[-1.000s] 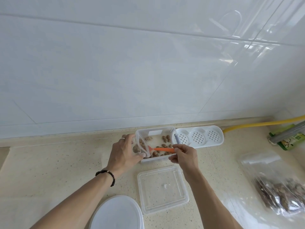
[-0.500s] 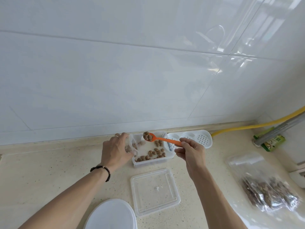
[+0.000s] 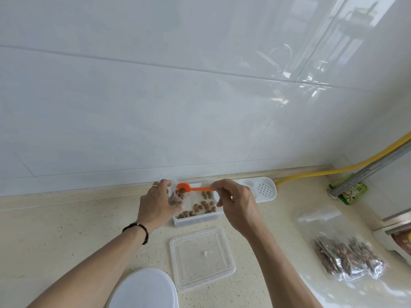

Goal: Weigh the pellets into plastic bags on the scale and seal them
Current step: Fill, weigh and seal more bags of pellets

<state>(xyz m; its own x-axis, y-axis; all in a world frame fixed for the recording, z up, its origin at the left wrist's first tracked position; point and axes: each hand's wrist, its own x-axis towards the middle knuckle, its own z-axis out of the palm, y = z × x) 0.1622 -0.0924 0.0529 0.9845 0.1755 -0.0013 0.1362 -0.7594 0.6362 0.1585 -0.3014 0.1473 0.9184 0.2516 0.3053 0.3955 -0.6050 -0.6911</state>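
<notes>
A clear plastic box (image 3: 195, 220) at the back of the counter holds loose brown pellets (image 3: 205, 206). My left hand (image 3: 156, 204) grips a small clear plastic bag (image 3: 176, 200) at the box's left end, with some pellets inside it. My right hand (image 3: 236, 204) pinches the handle of an orange spoon (image 3: 189, 187). The spoon's bowl is tipped over the bag's mouth and pellets are dropping from it. No scale display can be made out.
The box's clear lid (image 3: 201, 256) lies in front of it. A white round lid (image 3: 144, 290) sits at the near edge. A white perforated tray (image 3: 264, 188) is behind my right hand. Filled pellet bags (image 3: 347, 258) lie at right, near a yellow hose (image 3: 333, 171).
The spoon rose out of the box loaded with pellets, swung left and now tips over the bag held by my left hand. The camera view shifted a little.
</notes>
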